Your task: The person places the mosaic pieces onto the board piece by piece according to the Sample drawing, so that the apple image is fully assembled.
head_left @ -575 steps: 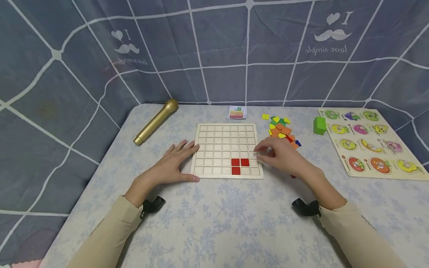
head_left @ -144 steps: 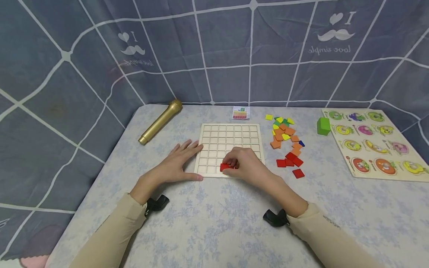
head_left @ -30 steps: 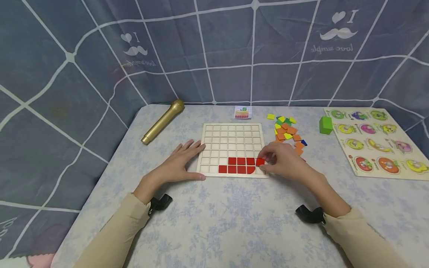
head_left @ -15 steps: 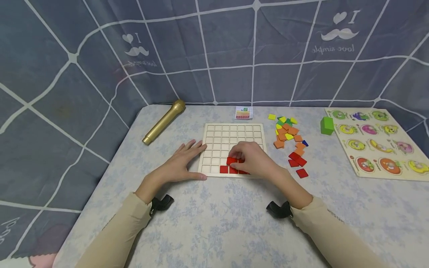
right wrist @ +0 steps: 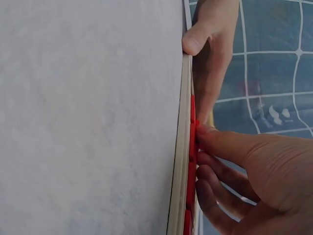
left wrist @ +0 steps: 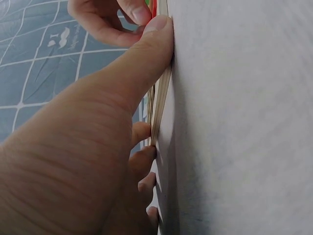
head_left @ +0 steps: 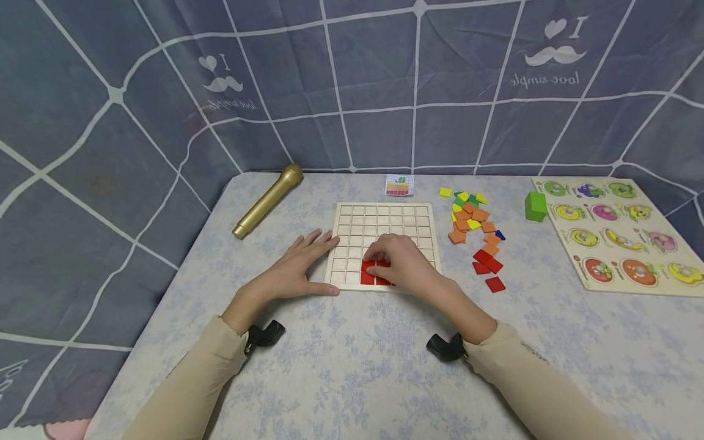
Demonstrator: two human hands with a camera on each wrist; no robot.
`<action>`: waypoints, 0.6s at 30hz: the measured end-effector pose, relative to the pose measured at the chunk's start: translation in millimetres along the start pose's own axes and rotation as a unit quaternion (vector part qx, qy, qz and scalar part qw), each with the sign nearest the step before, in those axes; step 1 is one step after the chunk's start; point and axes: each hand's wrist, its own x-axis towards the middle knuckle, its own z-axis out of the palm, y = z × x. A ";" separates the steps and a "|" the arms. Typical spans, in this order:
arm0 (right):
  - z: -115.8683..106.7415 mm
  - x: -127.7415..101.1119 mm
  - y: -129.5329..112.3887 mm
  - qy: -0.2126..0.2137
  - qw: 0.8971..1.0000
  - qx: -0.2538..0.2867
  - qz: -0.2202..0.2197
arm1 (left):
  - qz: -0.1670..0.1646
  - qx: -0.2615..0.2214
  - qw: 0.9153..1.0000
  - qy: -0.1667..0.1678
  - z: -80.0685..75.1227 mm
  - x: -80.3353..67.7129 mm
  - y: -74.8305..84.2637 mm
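A: Where is the right hand (head_left: 404,264)?

B: Just below the middle of the head view, lying over the lower rows of the wooden grid board (head_left: 379,220). Its fingers are curved down onto the red tiles (head_left: 367,278) set in the board's bottom rows. In the right wrist view the fingertips (right wrist: 205,131) press against the red tiles (right wrist: 192,147) seated in the board (right wrist: 182,161). I cannot tell whether they pinch one tile or only push on it.

A: And the left hand (head_left: 294,269)?

B: Left of the board, flat on the table (head_left: 352,366), fingers straight and spread. The thumb runs along the board's lower left corner. In the left wrist view that thumb (left wrist: 142,54) lies against the board's edge (left wrist: 164,88), and the other fingers rest beside it. It holds nothing.

A: Where are the loose pieces?

B: Right of the board, middle right of the head view. A heap of orange, yellow and green tiles (head_left: 469,217) sits near the board's upper right corner, and a few loose red tiles (head_left: 488,264) lie below it, apart from the board.

A: What else is on the table?

B: A gold microphone (head_left: 267,200) to the upper left of the board, a small pattern card (head_left: 399,185) just above it, a green block (head_left: 535,206) further right, and a fruit peg puzzle (head_left: 616,235) at the right edge.
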 end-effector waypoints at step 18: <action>-12.9 -20.1 6.1 0.018 1.000 -0.007 0.006 | -0.002 -0.005 1.000 0.004 1.1 -0.4 2.0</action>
